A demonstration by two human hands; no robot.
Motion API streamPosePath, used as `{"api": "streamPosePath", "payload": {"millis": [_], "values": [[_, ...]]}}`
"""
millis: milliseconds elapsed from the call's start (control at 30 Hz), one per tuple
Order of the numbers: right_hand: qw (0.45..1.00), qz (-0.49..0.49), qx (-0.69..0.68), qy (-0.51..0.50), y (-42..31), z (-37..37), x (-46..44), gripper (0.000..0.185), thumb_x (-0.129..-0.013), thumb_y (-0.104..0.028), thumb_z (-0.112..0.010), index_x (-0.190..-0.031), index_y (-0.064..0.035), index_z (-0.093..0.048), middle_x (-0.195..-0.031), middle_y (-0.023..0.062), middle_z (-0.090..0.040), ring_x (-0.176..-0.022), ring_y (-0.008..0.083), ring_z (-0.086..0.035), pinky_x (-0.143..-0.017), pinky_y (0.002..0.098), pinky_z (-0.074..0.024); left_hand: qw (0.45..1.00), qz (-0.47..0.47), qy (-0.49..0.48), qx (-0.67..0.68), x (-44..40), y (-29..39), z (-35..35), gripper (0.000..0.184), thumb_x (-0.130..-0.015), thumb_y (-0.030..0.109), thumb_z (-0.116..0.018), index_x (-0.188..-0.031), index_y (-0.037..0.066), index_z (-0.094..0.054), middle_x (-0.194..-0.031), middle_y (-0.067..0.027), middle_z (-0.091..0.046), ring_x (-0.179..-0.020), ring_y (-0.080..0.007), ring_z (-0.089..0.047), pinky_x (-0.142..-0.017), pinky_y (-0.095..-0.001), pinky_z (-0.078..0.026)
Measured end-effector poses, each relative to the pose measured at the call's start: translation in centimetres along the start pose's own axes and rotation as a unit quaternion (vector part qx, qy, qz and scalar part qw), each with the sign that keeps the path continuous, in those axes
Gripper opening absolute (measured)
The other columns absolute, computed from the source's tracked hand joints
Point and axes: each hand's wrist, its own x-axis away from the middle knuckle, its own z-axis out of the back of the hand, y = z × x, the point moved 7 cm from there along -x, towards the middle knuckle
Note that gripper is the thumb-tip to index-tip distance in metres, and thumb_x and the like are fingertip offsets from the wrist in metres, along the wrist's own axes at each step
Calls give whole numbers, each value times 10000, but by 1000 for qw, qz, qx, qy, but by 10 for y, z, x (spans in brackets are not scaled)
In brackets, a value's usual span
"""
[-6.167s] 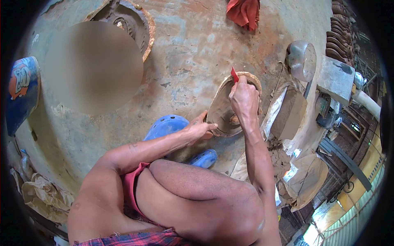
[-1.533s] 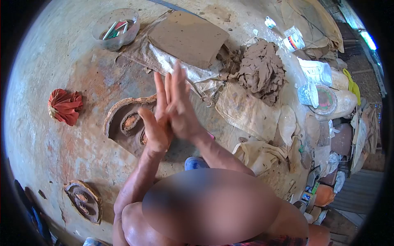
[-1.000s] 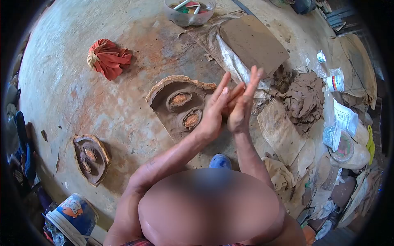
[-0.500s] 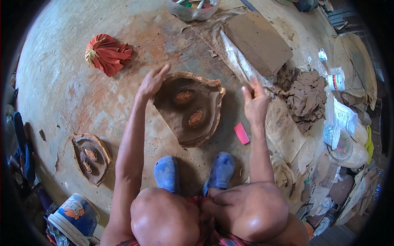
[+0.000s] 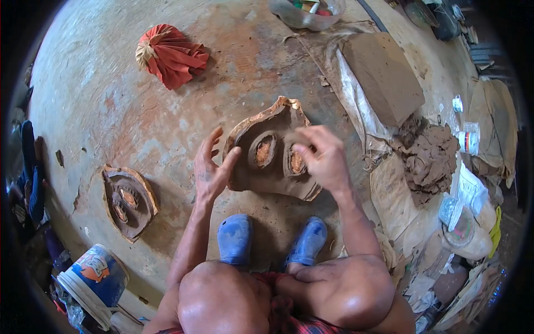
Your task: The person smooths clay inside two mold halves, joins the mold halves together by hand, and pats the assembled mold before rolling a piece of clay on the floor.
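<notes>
A clay-lined mould (image 5: 261,181) with a rough tan rim and two oval openings lies on the floor between my feet and the red cloth. My left hand (image 5: 213,167) is at its left edge, thumb and fingers spread apart, the thumb over the rim. Above its right side is my right hand (image 5: 325,158), fingers curled and slightly blurred, partly covering the right oval opening. Whether the right fingers hold anything is hidden. A smaller clay-lined mould (image 5: 130,209) rests on the floor at the left.
A red cloth (image 5: 172,55) lies at the upper left. At the right are a clay slab (image 5: 384,78), a clay heap (image 5: 431,161) and sacking (image 5: 392,195). A plastic bowl (image 5: 308,16) stands at the top, a blue bucket (image 5: 100,275) at lower left. Blue clogs (image 5: 235,239) are below the mould.
My hands have parted from each other and come to the larger mould's two sides. That mould has turned, its straight edge now facing my feet. The pink piece beside it is no longer visible.
</notes>
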Motion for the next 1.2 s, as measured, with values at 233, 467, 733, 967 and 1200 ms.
{"api": "streamPosePath", "payload": {"millis": [233,467,733,967,1200], "values": [[974,171,-47,-144,-62,-43,10,366,-826,-52,-800,-1183,-34,-723,-1122,125,-673,-1004,329,-705,-836,413,-601,891,127,-406,158,6,59,-31,313,-997,277,-746,-1121,-10,-726,-899,-17,-727,-819,-94,-656,-730,-297,-541],[972,135,-57,-185,-59,-45,-1,321,-839,-60,-797,-1152,-18,-740,-1043,136,-694,-938,316,-722,-802,416,-601,872,161,-412,211,4,41,-26,289,-1010,308,-707,-1033,27,-771,-801,-7,-710,-732,-79,-643,-661,-267,-522],[992,51,115,-15,34,0,-64,350,-882,-15,-722,-1232,-8,-740,-1022,153,-722,-916,299,-717,-851,349,-565,980,135,23,146,-10,-68,6,307,-1070,293,-605,-1124,1,-686,-920,-56,-724,-814,-114,-637,-742,-308,-537],[991,2,94,-100,57,-48,-94,314,-870,-40,-750,-1182,-14,-757,-1021,187,-743,-946,367,-702,-881,426,-564,969,116,69,205,18,-69,-30,253,-1121,238,-512,-1130,13,-628,-829,-3,-582,-754,-87,-511,-682,-286,-458],[981,98,161,-56,50,-63,-89,174,-838,-111,-811,-1001,-51,-808,-983,121,-772,-929,310,-705,-847,398,-584,969,117,96,196,17,-78,-40,211,-1113,212,-524,-1059,16,-579,-803,-48,-624,-725,-112,-539,-671,-312,-474]]}}
